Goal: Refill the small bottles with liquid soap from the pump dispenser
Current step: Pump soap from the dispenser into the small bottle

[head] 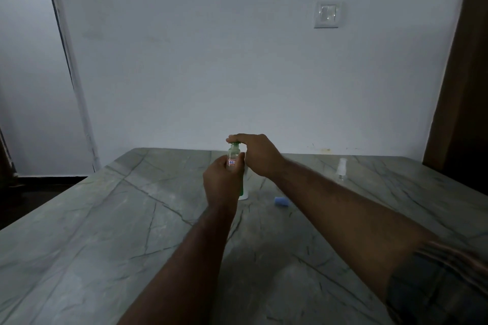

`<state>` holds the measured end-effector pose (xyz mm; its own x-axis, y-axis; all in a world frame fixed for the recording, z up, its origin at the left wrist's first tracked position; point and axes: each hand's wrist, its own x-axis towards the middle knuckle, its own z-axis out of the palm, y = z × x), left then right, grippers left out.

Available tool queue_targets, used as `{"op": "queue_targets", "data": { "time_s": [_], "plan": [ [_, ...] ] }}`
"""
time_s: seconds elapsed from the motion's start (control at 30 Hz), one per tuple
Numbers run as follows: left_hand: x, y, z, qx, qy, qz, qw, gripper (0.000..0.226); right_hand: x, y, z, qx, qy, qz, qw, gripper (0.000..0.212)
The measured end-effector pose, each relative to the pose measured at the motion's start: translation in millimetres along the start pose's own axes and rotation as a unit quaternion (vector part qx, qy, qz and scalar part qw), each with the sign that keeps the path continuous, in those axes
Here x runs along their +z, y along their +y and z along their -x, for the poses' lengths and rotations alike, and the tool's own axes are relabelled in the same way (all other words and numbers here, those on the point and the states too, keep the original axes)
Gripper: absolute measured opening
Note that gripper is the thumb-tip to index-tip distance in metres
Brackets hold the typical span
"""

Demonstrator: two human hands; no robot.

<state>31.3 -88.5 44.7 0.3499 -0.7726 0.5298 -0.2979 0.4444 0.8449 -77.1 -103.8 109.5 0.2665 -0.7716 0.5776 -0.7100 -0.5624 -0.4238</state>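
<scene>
My left hand (221,182) is wrapped around a small clear bottle (234,153) with a red and white label, holding it upright above the table's middle. My right hand (257,155) comes in from the right, its fingertips closed on a green top right above the bottle's mouth. That top looks like the head of the pump dispenser (242,191). Only a green and white strip of the dispenser's body shows behind my left hand. A second small clear bottle (341,170) with a white spray top stands at the far right of the table.
A small blue cap (281,201) lies on the grey marble table (105,232), just right of the dispenser. A white wall with a light switch (327,14) rises behind the table's far edge. A dark wooden frame borders the right side.
</scene>
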Motion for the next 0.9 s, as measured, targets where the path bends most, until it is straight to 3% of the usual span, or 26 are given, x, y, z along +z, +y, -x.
{"op": "queue_targets", "data": {
  "time_s": [0.23,0.43,0.9],
  "plan": [
    [-1.0,1.1,0.0,0.001,0.000,-0.006,1.000,0.034,-5.4,-2.0,-6.5,-0.009,-0.031,0.021,0.999,0.058],
    [1.0,1.1,2.2,-0.003,-0.008,0.000,1.000,0.035,12.1,1.1,9.2,0.028,0.021,-0.037,0.999,0.058],
    [0.2,1.4,3.0,-0.009,-0.003,0.005,1.000,0.030,3.4,-1.4,1.0,0.013,-0.004,-0.013,1.000,0.061]
  ]
}}
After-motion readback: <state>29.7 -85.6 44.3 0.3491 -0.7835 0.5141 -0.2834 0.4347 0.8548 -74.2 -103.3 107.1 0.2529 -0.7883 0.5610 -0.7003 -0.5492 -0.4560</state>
